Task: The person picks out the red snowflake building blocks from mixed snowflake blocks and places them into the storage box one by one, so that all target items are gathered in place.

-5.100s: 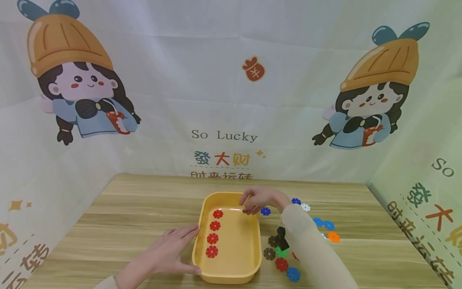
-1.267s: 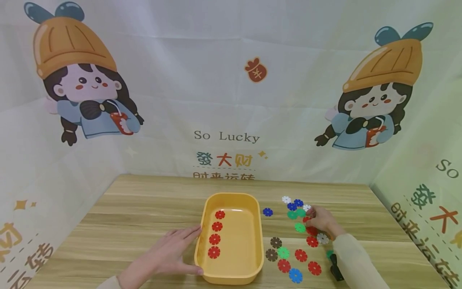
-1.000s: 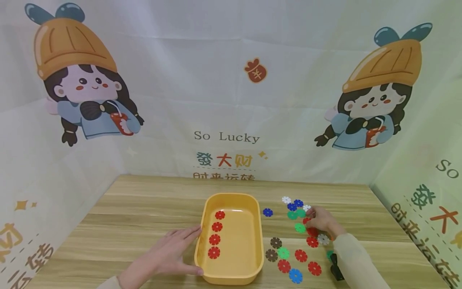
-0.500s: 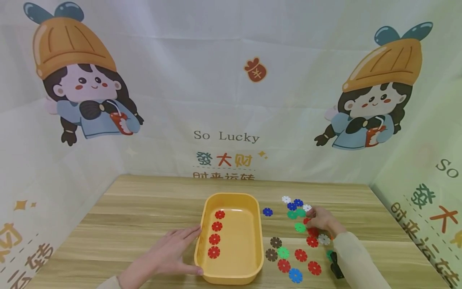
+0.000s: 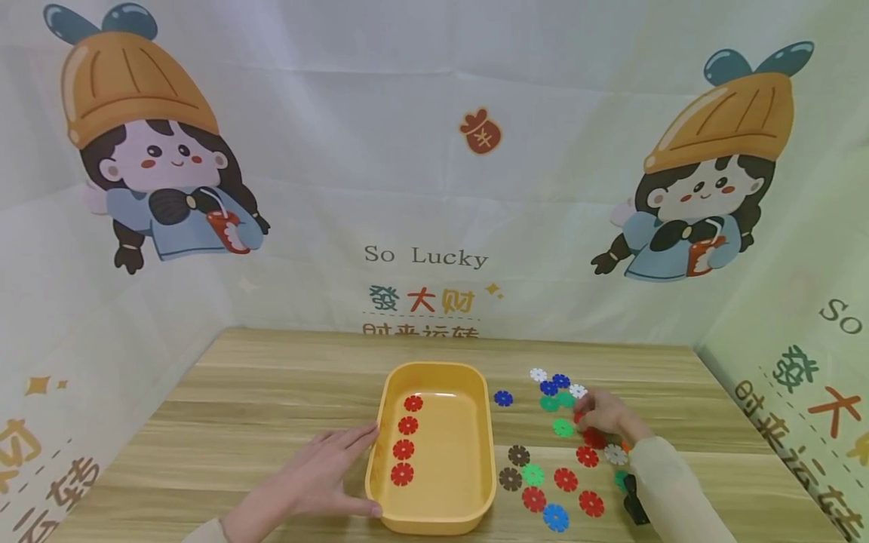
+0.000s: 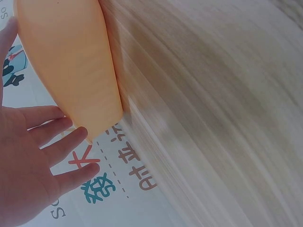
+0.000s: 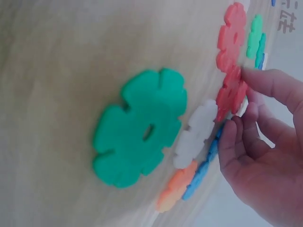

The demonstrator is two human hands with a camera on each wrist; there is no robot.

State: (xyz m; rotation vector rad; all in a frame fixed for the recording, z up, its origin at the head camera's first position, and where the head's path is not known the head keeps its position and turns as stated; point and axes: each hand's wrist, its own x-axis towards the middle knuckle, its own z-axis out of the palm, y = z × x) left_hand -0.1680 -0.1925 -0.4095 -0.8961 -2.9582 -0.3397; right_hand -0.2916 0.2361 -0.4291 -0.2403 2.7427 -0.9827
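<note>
A yellow rectangular tray (image 5: 462,460) stands on the table, with red plastic snowflake discs (image 5: 403,449) in a column along its left inner side. My left hand (image 5: 315,477) rests against the tray's left wall, fingers spread and thumb near the front corner; the left wrist view shows its fingers (image 6: 71,142) extended beside the tray. To the right, my right hand (image 5: 607,415) is down among the scattered discs. In the right wrist view, its thumb and curled fingertips pinch a red snowflake disc (image 7: 230,92); the fingers partly hide the grip.
Loose discs lie right of the tray: brown (image 5: 511,479), bright green (image 5: 532,474), blue (image 5: 555,518), dark blue (image 5: 503,398) and white (image 5: 615,453). A larger-looking green disc (image 7: 142,130) is close to the right wrist camera. Printed cloth (image 5: 421,188) hangs behind the table.
Earlier my right hand was over the tray's far right corner; it has since moved right to the loose discs. In the last half second a red and a white disc shifted slightly right. Left hand stays put.
</note>
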